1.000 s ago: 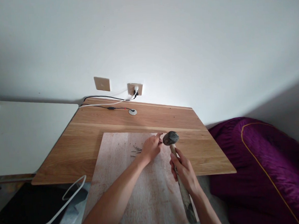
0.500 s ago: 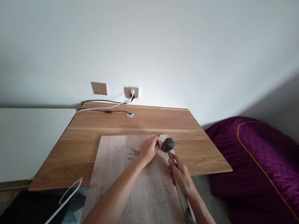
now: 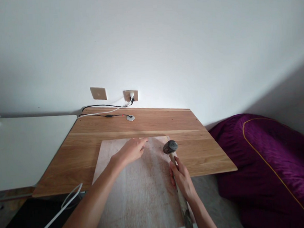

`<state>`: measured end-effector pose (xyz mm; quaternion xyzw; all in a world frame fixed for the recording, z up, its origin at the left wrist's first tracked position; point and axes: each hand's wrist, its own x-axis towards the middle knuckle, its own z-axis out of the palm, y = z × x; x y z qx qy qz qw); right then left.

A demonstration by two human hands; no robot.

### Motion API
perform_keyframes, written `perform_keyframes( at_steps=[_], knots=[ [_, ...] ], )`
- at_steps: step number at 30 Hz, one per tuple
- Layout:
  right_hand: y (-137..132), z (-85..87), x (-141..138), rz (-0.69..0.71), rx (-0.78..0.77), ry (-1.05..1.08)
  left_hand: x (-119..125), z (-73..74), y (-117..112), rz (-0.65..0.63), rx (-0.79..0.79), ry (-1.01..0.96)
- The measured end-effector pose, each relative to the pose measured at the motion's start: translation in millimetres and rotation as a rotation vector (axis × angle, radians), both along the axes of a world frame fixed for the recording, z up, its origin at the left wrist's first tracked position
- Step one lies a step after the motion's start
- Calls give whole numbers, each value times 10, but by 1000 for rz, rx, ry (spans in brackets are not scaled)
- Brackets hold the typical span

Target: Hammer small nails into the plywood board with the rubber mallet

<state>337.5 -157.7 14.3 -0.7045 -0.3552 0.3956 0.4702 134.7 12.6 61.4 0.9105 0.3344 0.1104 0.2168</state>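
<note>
My right hand is wrapped round the wooden handle of a hammer. Its dark head rests on the far right part of a pale plywood board. The board lies on a wooden desk and juts out over the desk's near edge. My left hand lies low over the board's far middle, with its fingers stretched out to the right, a little left of the hammer head. It hides the spot under it. A few small dark specks show on the board between the fingers and the hammer head.
Black and white cables run from a wall socket along the desk's back edge, near a round grommet. A white table adjoins on the left. A purple cushion lies at the right. A white cable loops at bottom left.
My left hand has moved left from beside the hammer head and now covers the loose nails that showed on the board. The hammer has barely moved. The view has shifted slightly.
</note>
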Motion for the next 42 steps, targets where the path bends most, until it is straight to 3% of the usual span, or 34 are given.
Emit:
perform_keyframes(
  at_steps=[6, 15, 22, 35, 39, 42],
  knots=[
    [-2, 16, -22, -14, 1, 13, -90, 61, -157, -52, 161, 173],
    [-16, -11, -9, 4, 11, -5, -254, 18, -201, -70, 216, 200],
    [-16, 15, -18, -3, -1, -5, -223, -10, -266, -79, 271, 173],
    [-16, -10, -14, -8, 19, 9, -161, -88, -249, -141, 178, 134],
    [-19, -5, -17, -5, 12, 6, -18, -38, -228, -141, 125, -34],
    [-16, -3, -17, 0, 14, -6, 202, -57, -191, -22, 60, -179]
  ],
)
